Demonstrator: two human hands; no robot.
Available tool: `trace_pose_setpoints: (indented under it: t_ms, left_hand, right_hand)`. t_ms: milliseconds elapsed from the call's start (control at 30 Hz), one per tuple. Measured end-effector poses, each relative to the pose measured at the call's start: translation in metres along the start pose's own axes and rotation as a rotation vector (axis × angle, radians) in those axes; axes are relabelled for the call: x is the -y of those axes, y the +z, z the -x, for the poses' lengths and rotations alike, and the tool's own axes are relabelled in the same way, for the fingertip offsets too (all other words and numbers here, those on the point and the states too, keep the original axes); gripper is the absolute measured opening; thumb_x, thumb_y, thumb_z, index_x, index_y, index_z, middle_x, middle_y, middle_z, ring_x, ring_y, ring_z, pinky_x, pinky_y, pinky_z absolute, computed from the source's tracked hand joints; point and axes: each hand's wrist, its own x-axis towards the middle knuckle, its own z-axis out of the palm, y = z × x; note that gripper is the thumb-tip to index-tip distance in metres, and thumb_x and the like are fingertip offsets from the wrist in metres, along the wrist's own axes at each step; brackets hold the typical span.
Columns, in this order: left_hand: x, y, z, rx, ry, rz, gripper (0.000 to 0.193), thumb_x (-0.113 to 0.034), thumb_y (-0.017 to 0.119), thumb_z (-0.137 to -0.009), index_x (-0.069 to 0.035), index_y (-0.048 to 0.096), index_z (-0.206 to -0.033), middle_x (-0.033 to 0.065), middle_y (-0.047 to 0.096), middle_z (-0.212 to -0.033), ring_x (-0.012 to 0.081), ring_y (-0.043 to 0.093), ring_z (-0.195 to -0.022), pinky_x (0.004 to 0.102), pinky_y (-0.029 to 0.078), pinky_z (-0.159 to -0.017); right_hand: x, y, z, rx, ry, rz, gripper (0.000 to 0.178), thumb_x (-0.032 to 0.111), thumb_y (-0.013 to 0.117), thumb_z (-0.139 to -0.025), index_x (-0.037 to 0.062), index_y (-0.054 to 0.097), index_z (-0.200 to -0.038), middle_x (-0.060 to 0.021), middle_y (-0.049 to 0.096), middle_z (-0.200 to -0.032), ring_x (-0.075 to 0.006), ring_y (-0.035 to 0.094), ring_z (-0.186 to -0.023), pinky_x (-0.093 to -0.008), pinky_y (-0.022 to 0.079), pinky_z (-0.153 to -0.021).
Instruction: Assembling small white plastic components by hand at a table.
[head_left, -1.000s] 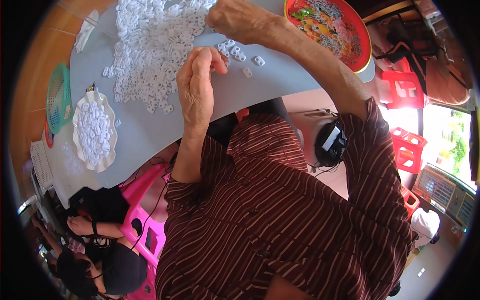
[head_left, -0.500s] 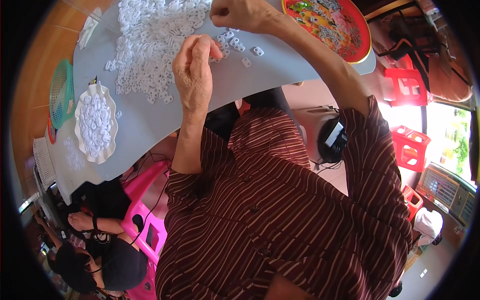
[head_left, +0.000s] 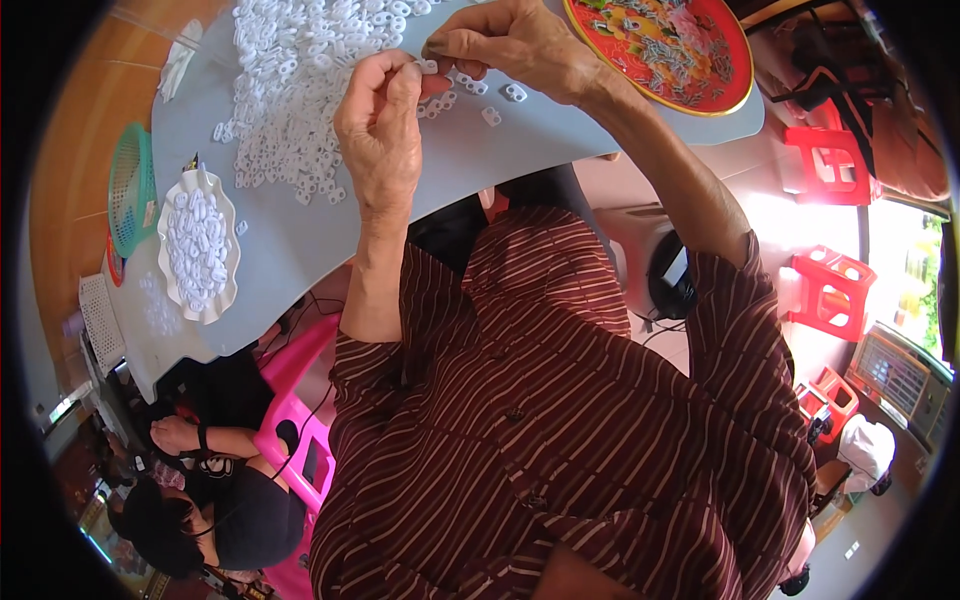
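My left hand (head_left: 382, 135) is closed, pinching a small white plastic piece with holes (head_left: 428, 67) between thumb and forefinger. Close beside that piece, my right hand (head_left: 530, 55) has its thumb and fingers pressed together; whatever it holds is too small to make out. Both hands are above the grey-blue table (head_left: 480, 150). A broad heap of similar white pieces (head_left: 300, 110) spreads to the left of my left hand. Several loose ones (head_left: 491, 117) lie under and beside my fingers.
At the right stands a round red flowered tray (head_left: 735, 75) with many small metal pieces. A scalloped white dish (head_left: 232, 270) of white pieces sits left, near a green basket (head_left: 128, 190). Red stools (head_left: 830, 295) stand right. A person (head_left: 255, 520) is at lower left by a pink chair (head_left: 285, 420).
My right hand has come down from the far edge of the view to meet my left fingertips. The white piece now shows between the left fingers.
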Motion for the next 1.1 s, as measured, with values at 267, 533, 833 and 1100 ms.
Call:
trace_pose_setpoints:
  t_ms: [267,533,833,1100]
  left_hand:
    - [-0.008,0.006,0.001,-0.012,-0.106,0.034,0.023,-0.015,0.053,-0.091,0.005,0.058,-0.099,0.009,0.062,-0.078,0.0151,0.058,-0.077,0.0271,0.045,-0.077]
    - [0.001,-0.003,-0.01,0.298,-0.537,0.741,0.025,-0.014,0.042,-0.093,0.005,0.058,-0.092,0.0105,0.059,-0.072,0.0228,0.058,-0.078,0.0341,0.047,-0.075]
    - [0.009,-0.006,-0.003,0.257,-0.652,0.926,0.021,-0.01,0.044,-0.092,0.005,0.059,-0.093,0.0129,0.064,-0.08,0.0249,0.06,-0.083,0.0365,0.05,-0.078]
    - [0.007,-0.005,-0.003,0.158,-0.488,0.8,0.017,-0.007,0.051,-0.09,0.005,0.058,-0.099,0.0112,0.064,-0.084,0.0202,0.061,-0.082,0.0323,0.048,-0.079]
  right_hand:
    - [-0.012,0.003,0.008,-0.17,-0.326,0.249,0.014,0.009,0.064,-0.082,0.0013,0.068,-0.093,-0.0101,0.068,-0.082,-0.0174,0.067,-0.078,-0.0319,0.053,-0.071]
    - [-0.014,0.005,0.008,-0.19,-0.409,0.078,0.014,0.014,0.066,-0.084,0.0058,0.069,-0.096,-0.0037,0.068,-0.083,-0.0101,0.064,-0.077,-0.0247,0.053,-0.07]
    - [-0.013,0.006,0.016,-0.203,-0.344,0.19,0.014,0.015,0.067,-0.084,0.0051,0.068,-0.094,-0.0036,0.066,-0.086,-0.0114,0.063,-0.074,-0.0256,0.053,-0.066]
    - [-0.02,0.008,0.018,-0.222,-0.497,0.184,0.015,0.015,0.066,-0.085,0.0058,0.068,-0.097,-0.0039,0.067,-0.089,-0.0113,0.062,-0.079,-0.0257,0.051,-0.07]
